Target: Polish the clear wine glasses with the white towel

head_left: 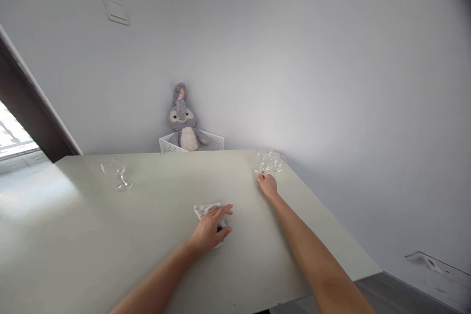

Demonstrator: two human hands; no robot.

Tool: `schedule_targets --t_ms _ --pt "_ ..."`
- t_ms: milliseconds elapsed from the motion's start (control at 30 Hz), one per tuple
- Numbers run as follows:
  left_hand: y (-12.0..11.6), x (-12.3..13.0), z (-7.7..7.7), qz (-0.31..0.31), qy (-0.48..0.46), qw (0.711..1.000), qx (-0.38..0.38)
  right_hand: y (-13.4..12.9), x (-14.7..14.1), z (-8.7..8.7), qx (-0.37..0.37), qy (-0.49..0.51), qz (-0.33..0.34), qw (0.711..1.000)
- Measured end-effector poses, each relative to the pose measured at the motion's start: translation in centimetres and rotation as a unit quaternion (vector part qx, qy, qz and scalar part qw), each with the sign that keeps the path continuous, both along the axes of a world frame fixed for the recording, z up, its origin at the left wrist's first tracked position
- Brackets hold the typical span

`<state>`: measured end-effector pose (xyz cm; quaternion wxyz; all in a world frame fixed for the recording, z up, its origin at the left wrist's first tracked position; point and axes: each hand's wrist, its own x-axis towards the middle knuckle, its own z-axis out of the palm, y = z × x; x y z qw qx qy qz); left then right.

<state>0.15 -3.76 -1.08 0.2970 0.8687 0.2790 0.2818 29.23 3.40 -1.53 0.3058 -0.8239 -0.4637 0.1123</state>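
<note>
My left hand lies on a crumpled white cloth near the middle of the table, its fingers and thumb spread apart. Part of the cloth shows beyond the hand; the rest is hidden under it. Farther out on the right, my right hand is closed around a clear glass, most of which the fingers cover. Right behind that hand stand several clear glasses in a tight group, close to the table's back right corner. One stemmed glass is tilted or lying on its side at the left.
The pale table reaches the wall at the back. A grey plush toy sits in a white perforated basket beyond the back edge. A light switch is on the wall, and a dark frame stands at the left.
</note>
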Motion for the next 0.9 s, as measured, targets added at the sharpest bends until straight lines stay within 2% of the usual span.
schedule_targets --t_ms 267,400,467,533,567,633,733,800,833,900 --pt "0.0 0.1 0.3 0.002 0.006 1.0 -0.008 1.1 1.5 0.0 -0.006 0.037 -0.017 0.999" --pt "-0.2 0.1 0.6 -0.011 -0.034 0.999 -0.034 1.0 1.8 0.1 0.004 0.057 -0.027 0.998" --pt "-0.1 0.1 0.7 0.02 -0.104 0.993 -0.057 0.3 1.7 0.1 0.018 0.068 -0.041 0.997" --pt "0.4 -0.2 0.8 0.103 -0.2 0.971 -0.079 -0.8 1.4 0.0 0.037 0.075 -0.062 0.995" --pt "0.8 -0.5 0.9 0.158 -0.256 0.949 -0.09 -1.4 1.0 -0.1 0.047 0.077 -0.071 0.993" --pt "2.0 -1.4 1.2 0.273 -0.374 0.879 -0.118 -2.9 -0.3 0.0 0.062 0.083 -0.073 0.992" --pt "4.6 -3.6 1.7 0.401 -0.542 0.715 -0.186 -4.9 -3.9 0.4 0.067 0.105 -0.015 0.992" --pt "6.4 -5.5 2.0 0.437 -0.623 0.599 -0.251 -6.3 -7.0 1.0 0.053 0.143 0.088 0.984" --pt "7.4 -6.6 2.2 0.445 -0.64 0.565 -0.27 -6.9 -8.6 1.2 0.042 0.167 0.163 0.971" --pt "9.1 -8.8 2.6 0.455 -0.657 0.525 -0.293 -8.1 -11.4 1.8 0.023 0.169 0.302 0.938"
